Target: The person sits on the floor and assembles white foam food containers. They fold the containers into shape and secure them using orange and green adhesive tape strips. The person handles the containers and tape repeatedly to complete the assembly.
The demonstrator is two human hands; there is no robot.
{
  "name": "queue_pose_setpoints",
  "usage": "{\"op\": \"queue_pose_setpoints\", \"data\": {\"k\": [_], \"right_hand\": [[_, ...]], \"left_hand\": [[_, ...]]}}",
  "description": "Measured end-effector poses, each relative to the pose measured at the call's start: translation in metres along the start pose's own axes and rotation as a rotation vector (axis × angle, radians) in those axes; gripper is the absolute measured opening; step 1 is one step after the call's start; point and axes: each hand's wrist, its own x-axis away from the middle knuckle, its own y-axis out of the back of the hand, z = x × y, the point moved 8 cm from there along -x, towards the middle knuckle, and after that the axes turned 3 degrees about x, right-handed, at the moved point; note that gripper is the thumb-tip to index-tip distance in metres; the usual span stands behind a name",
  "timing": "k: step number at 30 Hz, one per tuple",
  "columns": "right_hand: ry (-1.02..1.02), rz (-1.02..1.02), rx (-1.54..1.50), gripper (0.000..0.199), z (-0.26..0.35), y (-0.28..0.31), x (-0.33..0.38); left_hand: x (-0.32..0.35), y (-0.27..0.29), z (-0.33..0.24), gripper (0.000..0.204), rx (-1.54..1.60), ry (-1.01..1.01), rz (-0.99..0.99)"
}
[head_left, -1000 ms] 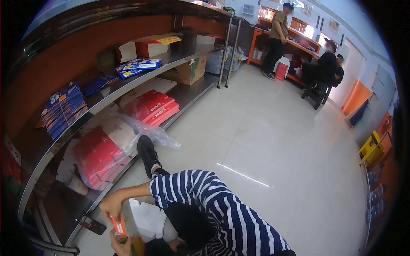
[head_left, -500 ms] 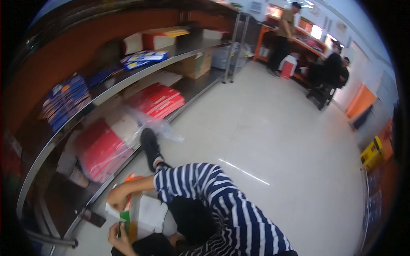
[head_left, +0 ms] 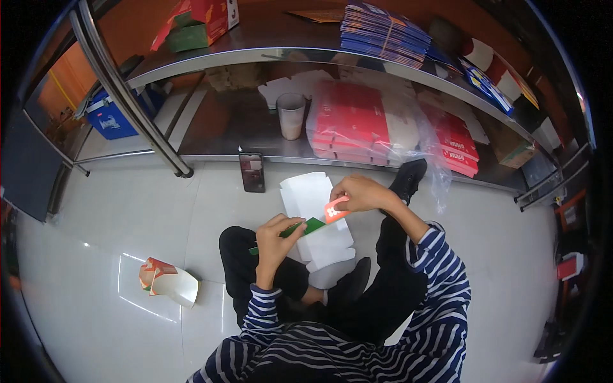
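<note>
Between my two hands is a thin folding-carton piece [head_left: 315, 225], green toward one end and orange-red with a white flower print at the other. My left hand [head_left: 279, 236] pinches its green end, and part of the green shows beyond my fingers. The orange-red end is gripped by my right hand [head_left: 361, 193], fingers closed over its top edge. Beneath the hands, a white unfolded carton blank [head_left: 305, 195] with cut flaps lies on the floor between my bent legs. My left forearm and my fingers hide parts of the carton piece.
A dark phone [head_left: 252, 172] leans upright against the steel shelf [head_left: 255, 59]. On the lower shelf are a tall cup [head_left: 291, 117] and plastic-wrapped red cartons [head_left: 354, 112]. Blue bundled cartons [head_left: 386, 35] sit above. An open printed carton [head_left: 169, 281] lies on the floor at left.
The view has swung from the room at right to face the shelf. Both hands now appear near the middle, with the green and orange-red carton piece stretched between them.
</note>
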Motion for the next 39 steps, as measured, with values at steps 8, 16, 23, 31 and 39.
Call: {"op": "queue_pose_setpoints", "data": {"k": [8, 16, 23, 31, 39], "right_hand": [[-0.127, 0.039, 0.021, 0.028, -0.014, 0.005, 0.004], [0.203, -0.055, 0.188, 0.012, 0.03, -0.01, -0.006], [0.142, 0.007, 0.203, 0.014, 0.022, -0.022, -0.014], [0.166, 0.157, 0.279, 0.013, 0.033, -0.036, -0.013], [0.249, 0.161, 0.313, 0.012, 0.033, -0.04, -0.012]], "left_hand": [[0.0, -0.012, 0.03, 0.021, 0.09, 0.07, 0.125], [0.005, -0.016, 0.039, 0.019, 0.311, 0.229, 0.125], [0.001, -0.01, -0.001, 0.014, 0.065, -0.178, 0.008], [0.01, -0.027, -0.012, 0.015, -0.019, -0.321, -0.09], [0.02, -0.033, -0.017, 0.017, -0.159, -0.374, -0.215]]}}
